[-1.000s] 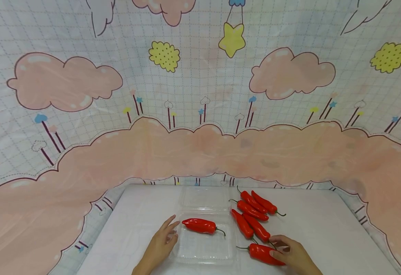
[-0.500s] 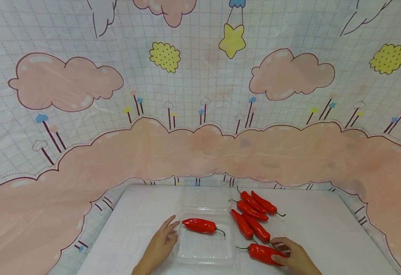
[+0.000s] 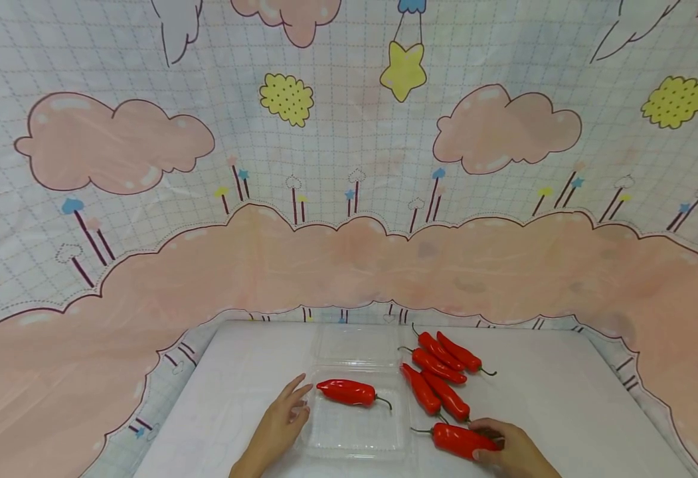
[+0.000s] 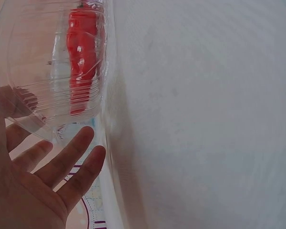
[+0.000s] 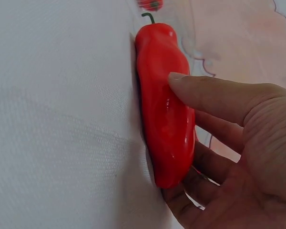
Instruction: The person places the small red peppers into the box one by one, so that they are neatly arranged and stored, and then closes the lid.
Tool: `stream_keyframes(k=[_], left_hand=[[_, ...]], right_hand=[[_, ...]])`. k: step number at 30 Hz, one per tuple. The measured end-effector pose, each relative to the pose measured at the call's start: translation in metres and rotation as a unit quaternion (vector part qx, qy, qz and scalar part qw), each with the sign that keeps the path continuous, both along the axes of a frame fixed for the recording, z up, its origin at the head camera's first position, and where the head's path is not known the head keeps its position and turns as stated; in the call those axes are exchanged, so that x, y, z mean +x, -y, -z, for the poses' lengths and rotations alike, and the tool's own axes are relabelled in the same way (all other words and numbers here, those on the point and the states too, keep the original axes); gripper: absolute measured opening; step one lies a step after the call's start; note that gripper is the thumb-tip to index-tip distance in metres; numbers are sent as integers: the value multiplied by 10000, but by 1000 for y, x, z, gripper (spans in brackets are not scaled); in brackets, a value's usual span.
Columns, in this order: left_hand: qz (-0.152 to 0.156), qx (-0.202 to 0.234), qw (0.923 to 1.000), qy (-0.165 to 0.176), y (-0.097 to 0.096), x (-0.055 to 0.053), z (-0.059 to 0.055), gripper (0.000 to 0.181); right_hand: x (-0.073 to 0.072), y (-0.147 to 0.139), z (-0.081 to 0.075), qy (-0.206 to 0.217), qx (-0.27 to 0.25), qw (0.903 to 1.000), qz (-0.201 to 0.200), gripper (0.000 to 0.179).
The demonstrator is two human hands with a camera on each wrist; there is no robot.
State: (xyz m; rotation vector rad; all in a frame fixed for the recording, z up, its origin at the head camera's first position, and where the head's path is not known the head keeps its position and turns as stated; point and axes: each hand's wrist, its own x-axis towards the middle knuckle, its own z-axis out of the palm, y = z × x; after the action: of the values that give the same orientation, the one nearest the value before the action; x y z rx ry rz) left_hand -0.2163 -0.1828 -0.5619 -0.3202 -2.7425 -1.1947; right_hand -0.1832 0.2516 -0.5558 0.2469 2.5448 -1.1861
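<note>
A clear plastic clamshell box lies with its lid folded back. Inside the box is one red chili pepper, its green stem pointing right. My left hand is at the box's left side, fingers spread and fairly straight; in the left wrist view the fingers are beside its clear wall. My right hand holds another red chili pepper lying on the table, thumb on one side and fingers on the other. That pepper's blunt end is partly hidden by the hand in the head view.
Several more red chili peppers lie in a loose group right of the box, close to its lid. All rest on a white-covered table. A patterned cloth with pink clouds hangs behind and around it.
My right hand has shifted very slightly along the pepper and its thumb has settled against it. The left hand, the box and the other peppers stay where they were.
</note>
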Motion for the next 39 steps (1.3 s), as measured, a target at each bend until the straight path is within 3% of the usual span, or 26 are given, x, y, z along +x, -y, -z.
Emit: stream_keyframes(k=[17, 29, 39], left_hand=[[66, 23, 9998, -169, 0, 1, 0, 42], [46, 123, 9996, -233, 0, 2, -1, 42], [-12, 33, 10000, -47, 0, 0, -2, 42]], right_hand=[[3, -1, -3, 195, 154, 9997, -43, 68], [5, -12, -2, -196, 170, 9994, -220, 53], [9, -14, -8, -195, 258, 9994, 121, 52]])
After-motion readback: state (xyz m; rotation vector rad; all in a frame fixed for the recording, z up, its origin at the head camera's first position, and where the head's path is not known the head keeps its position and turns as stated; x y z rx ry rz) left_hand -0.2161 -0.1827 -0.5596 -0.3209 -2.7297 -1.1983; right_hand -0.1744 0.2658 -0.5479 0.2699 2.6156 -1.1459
